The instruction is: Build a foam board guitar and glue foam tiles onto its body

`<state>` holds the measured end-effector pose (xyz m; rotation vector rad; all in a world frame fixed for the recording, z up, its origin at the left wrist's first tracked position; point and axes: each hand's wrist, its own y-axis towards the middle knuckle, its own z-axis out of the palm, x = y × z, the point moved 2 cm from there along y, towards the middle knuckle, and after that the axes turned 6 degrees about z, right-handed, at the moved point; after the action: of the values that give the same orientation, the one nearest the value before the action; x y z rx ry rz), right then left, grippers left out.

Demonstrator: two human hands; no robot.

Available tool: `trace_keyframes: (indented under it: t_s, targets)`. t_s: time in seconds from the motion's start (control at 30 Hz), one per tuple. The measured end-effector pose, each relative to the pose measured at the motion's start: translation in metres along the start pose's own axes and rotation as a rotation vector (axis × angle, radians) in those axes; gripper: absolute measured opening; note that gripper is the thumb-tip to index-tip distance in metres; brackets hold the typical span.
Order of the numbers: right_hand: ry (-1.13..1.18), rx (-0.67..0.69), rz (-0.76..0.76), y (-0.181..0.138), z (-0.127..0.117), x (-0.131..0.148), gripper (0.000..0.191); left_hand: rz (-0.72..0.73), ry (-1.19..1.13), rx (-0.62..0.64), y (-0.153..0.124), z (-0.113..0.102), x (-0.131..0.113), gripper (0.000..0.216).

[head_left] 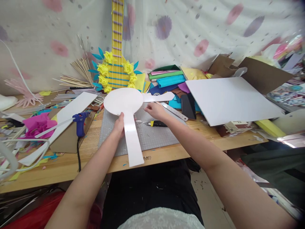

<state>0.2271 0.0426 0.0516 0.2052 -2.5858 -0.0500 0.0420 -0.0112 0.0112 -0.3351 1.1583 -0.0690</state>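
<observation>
My left hand [118,125] grips a white foam board cutout [125,102] by its edge, just where the round head meets the long flat handle. The cutout is lifted and tilted over a grey cutting mat [157,137], its handle pointing toward me. To the right of the round head, my right hand [154,110] is closed with the fingertips pinched; whatever may be between them is too small to see. Below that hand a black and yellow utility knife [158,123] lies on the mat. A metal ruler [175,112] lies just beyond my right wrist.
A yellow paper guitar [116,68] with flowers leans at the back. A blue glue gun [80,123] stands on the left, near white board strips [69,111]. On the right are a phone [188,106], a large white board [233,99] and brown cardboard [264,74].
</observation>
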Motion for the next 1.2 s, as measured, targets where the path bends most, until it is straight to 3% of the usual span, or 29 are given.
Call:
trace_keyframes:
  t_s: [0.1,0.27,0.43,0.57,0.67,0.73,0.83,0.9,1.2]
  targets:
    - [-0.132,0.107,-0.028,-0.015,0.001,-0.025,0.037,0.087,-0.022,-0.093,0.003,0.002,0.002,0.057]
    - [-0.269,0.240,-0.224,-0.040,0.005,-0.051,0.038,0.126,-0.109,-0.191,0.006,0.015,0.010,0.055]
    - [-0.245,0.020,-0.037,-0.031,0.005,-0.064,0.035,0.176,-0.104,-0.336,0.008,0.029,0.023,0.037]
    - [-0.265,-0.151,0.115,-0.015,0.008,-0.069,0.038,0.219,-0.012,-0.306,0.008,0.032,0.034,0.037]
    - [-0.123,-0.252,0.080,-0.008,0.014,-0.060,0.030,0.254,-0.002,-0.274,0.004,0.031,0.036,0.032]
    - [0.136,-0.181,0.008,-0.006,0.020,-0.048,0.023,0.252,-0.008,-0.233,0.001,0.032,0.037,0.032]
    - [0.551,0.134,-0.030,-0.003,0.032,-0.027,0.026,0.236,-0.006,-0.164,-0.003,0.035,0.037,0.033]
    - [0.645,0.224,-0.002,0.000,0.036,-0.016,0.027,0.225,-0.006,-0.133,-0.005,0.036,0.037,0.032]
    - [0.636,0.084,-0.014,0.008,0.038,-0.011,0.023,0.194,-0.089,-0.068,-0.009,0.034,0.036,0.030]
